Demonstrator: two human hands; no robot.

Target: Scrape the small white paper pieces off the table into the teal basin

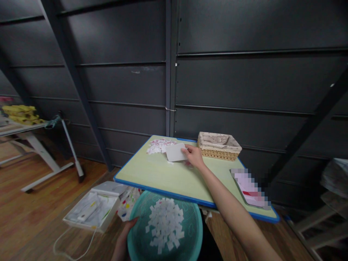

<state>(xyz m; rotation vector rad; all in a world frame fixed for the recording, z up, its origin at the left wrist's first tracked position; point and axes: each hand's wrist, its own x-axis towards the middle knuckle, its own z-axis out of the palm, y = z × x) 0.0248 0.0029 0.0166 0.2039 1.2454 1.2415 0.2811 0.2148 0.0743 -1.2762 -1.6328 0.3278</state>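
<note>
My right hand [193,155] reaches over the table and pinches a flat white card [175,153] by its right edge. Just behind and left of the card, a loose pile of small white and pinkish paper pieces [160,145] lies on the tabletop. A green plastic basket [195,237] sits low in front of me, below the table's near edge. Many small white paper pieces [166,224] are heaped inside it. My left hand [127,232] grips the basket's left rim, thumb over the edge; its other fingers are hidden.
The light green table [174,181] has a blue edge. On it stand a cloth-lined wicker basket [219,152] and a pink-and-white flat item [250,188], partly pixelated. An open white box [92,212] with a cable lies at left, near another table [27,128]. A dark panelled wall [130,83] rises behind.
</note>
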